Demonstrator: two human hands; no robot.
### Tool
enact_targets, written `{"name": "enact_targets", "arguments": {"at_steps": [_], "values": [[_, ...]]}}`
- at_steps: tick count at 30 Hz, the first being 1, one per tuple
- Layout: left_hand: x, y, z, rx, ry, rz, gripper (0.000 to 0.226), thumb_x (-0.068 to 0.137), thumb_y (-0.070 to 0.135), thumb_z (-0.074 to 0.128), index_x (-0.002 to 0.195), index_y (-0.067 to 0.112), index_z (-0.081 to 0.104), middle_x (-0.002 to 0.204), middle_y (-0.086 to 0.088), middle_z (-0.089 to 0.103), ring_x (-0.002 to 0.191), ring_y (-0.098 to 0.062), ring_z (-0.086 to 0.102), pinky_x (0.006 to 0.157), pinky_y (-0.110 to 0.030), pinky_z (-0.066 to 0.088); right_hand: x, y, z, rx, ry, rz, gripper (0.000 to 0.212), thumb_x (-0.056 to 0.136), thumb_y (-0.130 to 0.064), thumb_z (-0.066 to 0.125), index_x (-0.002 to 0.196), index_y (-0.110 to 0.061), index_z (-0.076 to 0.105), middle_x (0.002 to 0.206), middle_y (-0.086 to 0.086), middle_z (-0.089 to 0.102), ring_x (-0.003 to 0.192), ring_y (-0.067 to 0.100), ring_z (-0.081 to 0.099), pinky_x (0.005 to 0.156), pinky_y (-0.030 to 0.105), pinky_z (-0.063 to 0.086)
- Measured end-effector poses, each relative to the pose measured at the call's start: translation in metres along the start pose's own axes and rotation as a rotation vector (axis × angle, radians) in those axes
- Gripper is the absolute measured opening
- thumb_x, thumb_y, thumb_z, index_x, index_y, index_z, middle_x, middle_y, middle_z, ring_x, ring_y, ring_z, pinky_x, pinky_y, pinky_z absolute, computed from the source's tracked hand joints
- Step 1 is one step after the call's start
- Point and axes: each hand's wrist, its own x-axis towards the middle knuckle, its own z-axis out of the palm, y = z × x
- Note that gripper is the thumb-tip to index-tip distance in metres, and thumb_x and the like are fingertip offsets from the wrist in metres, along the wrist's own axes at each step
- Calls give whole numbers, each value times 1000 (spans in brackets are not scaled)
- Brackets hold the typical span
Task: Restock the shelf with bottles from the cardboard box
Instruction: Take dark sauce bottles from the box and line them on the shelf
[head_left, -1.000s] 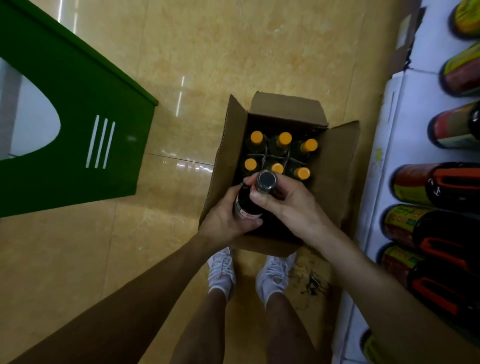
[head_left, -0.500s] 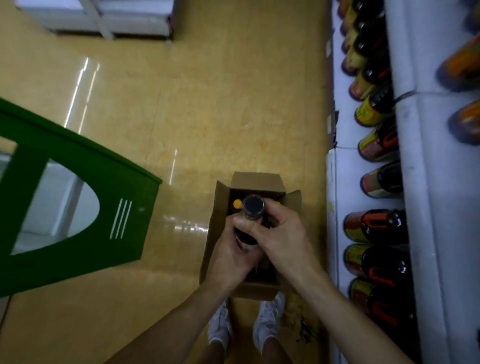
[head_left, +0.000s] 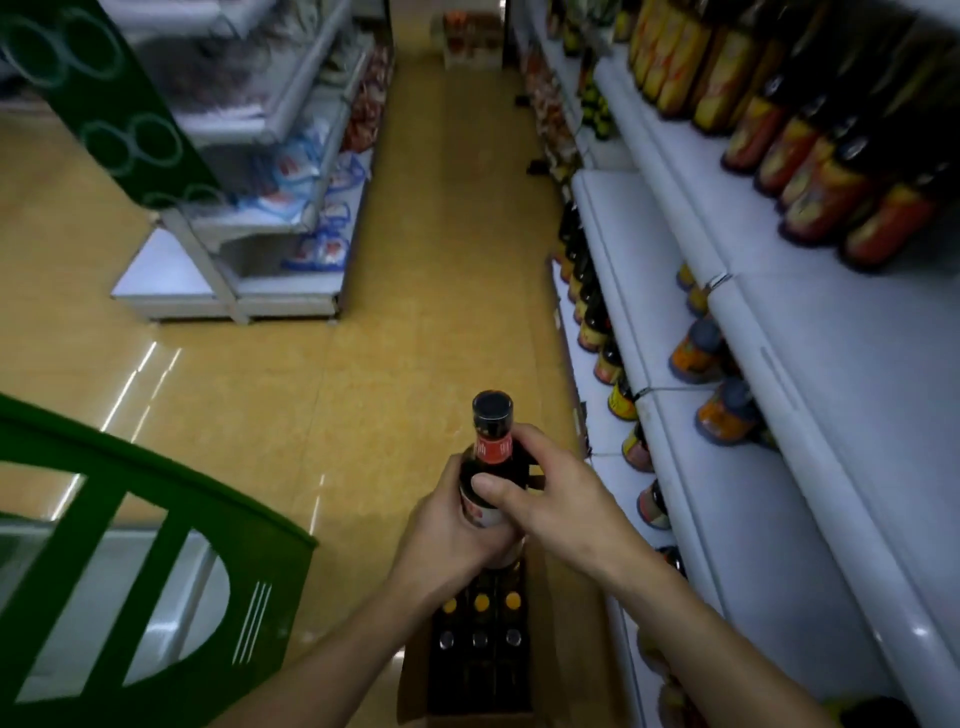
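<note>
- You've lifted the dark glass bottle with the black cap and red neck label (head_left: 491, 457) up out of the brown cardboard box (head_left: 413, 686).
- Your left hand (head_left: 447, 540) wraps its body, and your right hand (head_left: 561, 504) grips its shoulder.
- Orange-capped bottles (head_left: 481, 603) stand in the box below.
- On your right, the white metal shelf (head_left: 857, 395) holds bottle rows.

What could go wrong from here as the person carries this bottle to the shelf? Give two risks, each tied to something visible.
1. The left hand and right hand hold the dark bottle over the open cardboard box; if the grip slips, it could fall onto the capped bottles below.
2. The shelf on the right carries stocked bottles close to its edge; pushing the new one in might knock a neighbour off.
</note>
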Motion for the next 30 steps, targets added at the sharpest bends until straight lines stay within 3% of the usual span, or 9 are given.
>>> {"name": "enact_targets", "arguments": {"at_steps": [3,6,12,17,20,24,27,30], "values": [[-1,55,-18,48,-43,77,58,70,53,76,123,49,52,107,19,74,95,3,70,89,-40,60,-11,-44,-32,-11,55,-42,40,90,-48,69,127,-47,55,119,-24,64,114,-12,54,89,14,45],[-7,111,-32,97,-90,160,62,66,62,71,124,51,52,107,21,73,95,3,70,87,-37,61,-25,-88,-64,-21,117,-75,34,90,-49,68,122,-47,56,114,-24,66,109,-11,58,88,16,48],[-10,194,-44,116,-164,318,51,74,61,77,119,52,54,108,22,73,97,0,72,86,-42,61,-51,-155,-116,-89,253,-129,31,91,-53,65,121,-47,57,113,-22,67,107,-6,61,89,21,50],[-13,247,-45,91,-227,432,49,83,36,81,125,43,56,112,17,75,103,-3,72,93,-42,59,-71,-187,-146,-81,370,-166,33,91,-54,64,122,-44,59,112,-23,69,106,-7,61,92,25,51],[-16,272,-42,112,-235,479,57,78,48,82,127,46,53,115,16,74,105,-5,72,93,-46,59,-83,-201,-162,-69,432,-177,31,93,-51,63,123,-43,58,109,-24,69,103,-10,61,89,24,52],[-26,310,-36,179,-220,520,58,69,71,76,114,50,47,100,17,74,91,-5,73,82,-45,62,-100,-217,-186,-93,501,-199,34,94,-54,60,126,-43,56,112,-24,68,105,-7,62,89,24,52],[-34,337,-28,222,-234,570,51,73,70,75,106,48,44,96,18,74,85,-1,71,78,-42,61,-115,-228,-206,-91,555,-224,37,95,-53,60,129,-40,56,112,-24,68,106,-10,61,90,20,50],[-40,367,-14,218,-258,629,56,75,66,75,118,50,44,101,19,74,88,0,72,80,-42,62,-133,-238,-230,-75,600,-243,36,94,-52,62,128,-41,56,115,-20,69,109,-3,64,96,32,53]]}}
